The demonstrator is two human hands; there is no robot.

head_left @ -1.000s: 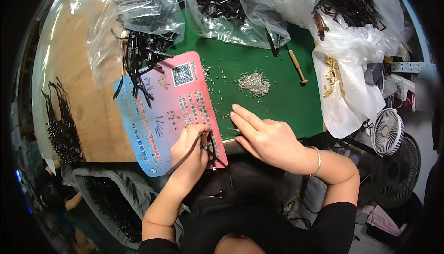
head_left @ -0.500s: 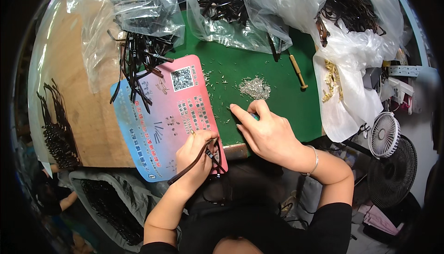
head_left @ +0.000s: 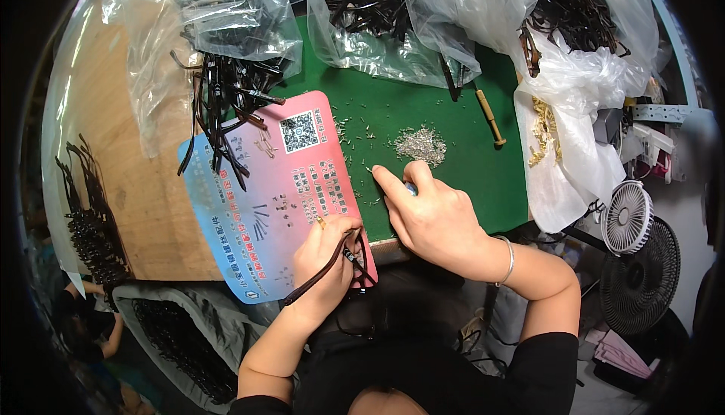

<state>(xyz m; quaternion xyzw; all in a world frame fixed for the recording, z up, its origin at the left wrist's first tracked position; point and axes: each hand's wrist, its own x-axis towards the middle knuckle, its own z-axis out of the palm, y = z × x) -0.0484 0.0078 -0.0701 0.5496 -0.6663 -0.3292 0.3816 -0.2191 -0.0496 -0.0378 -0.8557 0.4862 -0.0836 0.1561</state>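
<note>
My left hand [head_left: 325, 253] is closed around dark brown eyeglass temples [head_left: 321, 273] at the front edge of the pink-and-blue printed mat [head_left: 260, 181]. One temple's curved end hangs over the wrist; another sticks out past the fingers. My right hand [head_left: 434, 215] lies on the green mat [head_left: 483, 188], index finger stretched out to a tiny metal piece. A blue-ended tool [head_left: 411, 188] shows between its curled fingers; most of it is hidden. Beyond that hand lies a heap of tiny silver screws [head_left: 421, 145], with several more scattered to its left.
Loose temples [head_left: 226, 105] spill from a clear plastic bag at the back left. More bags of temples [head_left: 370, 0] line the back. A brass-coloured rod [head_left: 491, 118] lies right of the screws. White plastic with gold pieces [head_left: 542, 132] and a small fan [head_left: 627, 217] are at the right.
My right index fingertip has moved slightly left and up, toward a tiny piece on the green mat. My left hand keeps the temples and has shifted slightly right.
</note>
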